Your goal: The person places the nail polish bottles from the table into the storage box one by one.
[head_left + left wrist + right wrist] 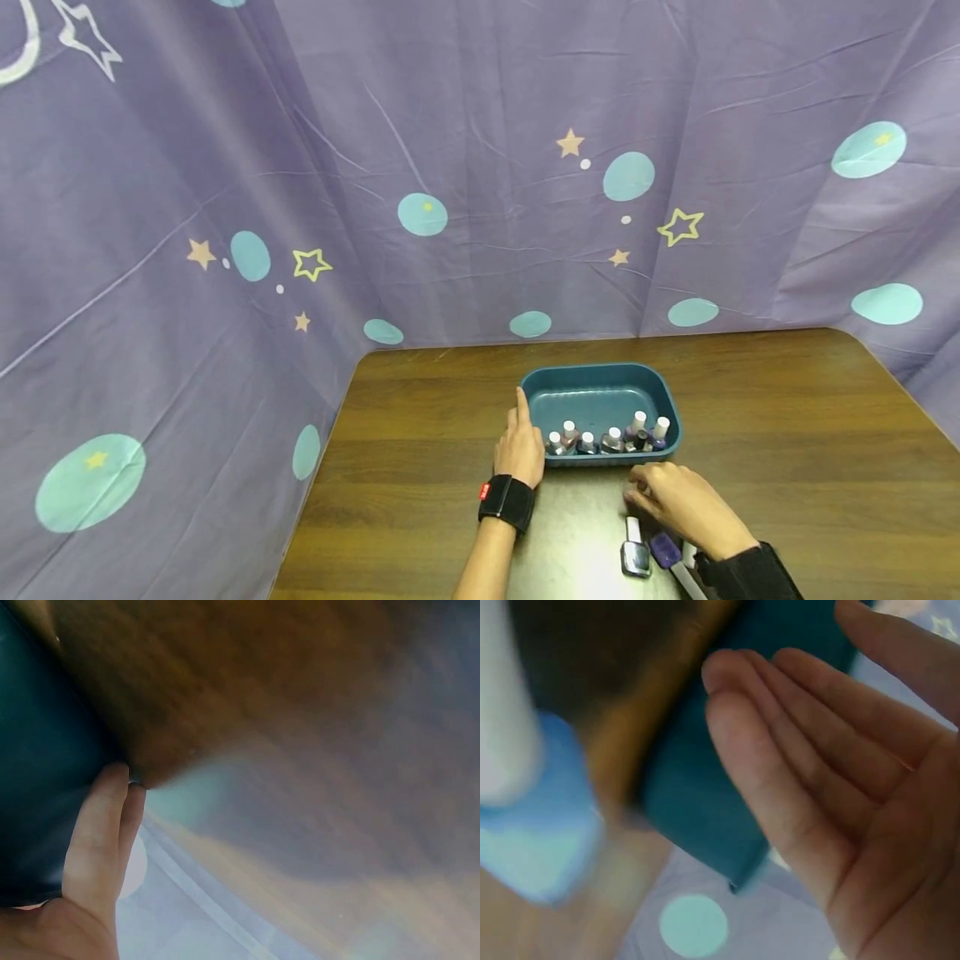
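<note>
A teal tray (585, 402) sits on the table, with several white-capped nail polish bottles (612, 442) standing along its near side. My left hand (519, 450) rests against the tray's left side, fingers extended; in the left wrist view its fingers (96, 840) touch the tray wall. Just off the tray's near right corner is my right hand (678, 500), its palm bare and fingers loosely bent in the right wrist view. Below it lie a dark-glass nail polish bottle (635, 558) and a purple one (664, 550). The right wrist partly hides another white-capped item.
The wooden table (420, 417) has a rounded far right corner. A purple curtain (480, 275) with stars and teal spots hangs behind and to the left. Close to the right wrist camera is a blurred bluish bottle (544, 847) with a white cap.
</note>
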